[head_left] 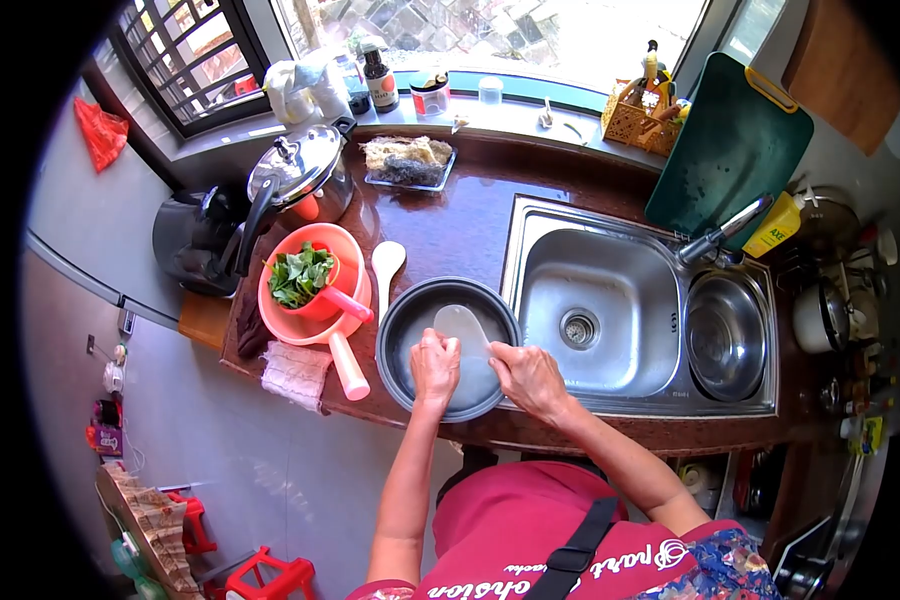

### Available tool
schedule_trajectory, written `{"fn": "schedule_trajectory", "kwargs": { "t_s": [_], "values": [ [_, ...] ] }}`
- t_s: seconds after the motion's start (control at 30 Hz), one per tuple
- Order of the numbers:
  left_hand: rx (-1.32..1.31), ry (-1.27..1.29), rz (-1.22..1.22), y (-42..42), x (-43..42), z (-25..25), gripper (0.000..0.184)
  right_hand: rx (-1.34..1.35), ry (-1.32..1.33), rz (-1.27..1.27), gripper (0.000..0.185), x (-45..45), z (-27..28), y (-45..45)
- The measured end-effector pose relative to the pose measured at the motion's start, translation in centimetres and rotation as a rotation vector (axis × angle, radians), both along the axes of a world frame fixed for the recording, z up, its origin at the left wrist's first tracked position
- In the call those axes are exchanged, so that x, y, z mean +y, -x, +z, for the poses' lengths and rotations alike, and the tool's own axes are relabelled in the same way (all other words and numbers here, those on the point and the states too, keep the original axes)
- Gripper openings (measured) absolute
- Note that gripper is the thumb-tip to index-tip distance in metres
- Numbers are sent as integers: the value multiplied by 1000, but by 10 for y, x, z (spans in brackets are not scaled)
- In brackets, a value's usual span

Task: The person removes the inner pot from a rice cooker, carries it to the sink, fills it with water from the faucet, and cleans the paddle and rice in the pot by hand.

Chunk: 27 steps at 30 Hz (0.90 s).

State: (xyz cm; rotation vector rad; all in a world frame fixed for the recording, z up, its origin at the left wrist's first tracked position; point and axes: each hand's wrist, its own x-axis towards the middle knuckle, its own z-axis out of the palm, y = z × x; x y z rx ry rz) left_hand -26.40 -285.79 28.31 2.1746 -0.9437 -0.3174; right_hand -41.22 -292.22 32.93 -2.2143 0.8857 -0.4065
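A dark round pot [398, 385] with cloudy liquid in it stands on the brown counter, left of the sink. Over the pot, my left hand [434, 368] is closed, its fingers curled near a pale translucent scoop [458, 325]; what it holds, if anything, is hidden. My right hand [530, 380] grips something pale at the pot's right side, seemingly the scoop's handle end. Beside the pot lies a white rice paddle [387, 262]. Farther left, leafy greens [300, 275] sit in a pink strainer inside a pink basin [280, 318].
The steel sink [600, 300] is at the right, with a metal bowl [727, 335] in its small basin and a faucet [725, 230] behind. A green cutting board [732, 150] leans there. A pressure cooker [300, 170] and a tray of scrubbers [407, 163] stand at the back left.
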Motion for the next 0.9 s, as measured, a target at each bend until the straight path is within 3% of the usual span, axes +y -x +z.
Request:
{"fn": "schedule_trajectory", "kwargs": {
  "t_s": [0.23,0.37,0.5,0.6,0.7,0.8,0.9],
  "values": [
    [-85,-105,-157,-10,9,-23,11,111,31,24,12,-4,3,-6],
    [-141,-192,-208,-10,18,-23,18,156,131,69,14,-7,-3,-11],
    [-66,-595,-345,-17,10,-12,32,336,178,204,12,-11,4,-33],
    [-59,-603,-302,-16,11,-6,38,388,149,232,14,-17,2,-35],
    [-36,-252,-221,-14,14,6,39,358,132,158,16,-25,9,-19],
    [204,3,-308,-22,10,4,41,334,35,165,16,-30,25,-5],
    [402,172,-307,-24,4,-3,31,333,-20,186,14,-32,32,0]
  ]
}}
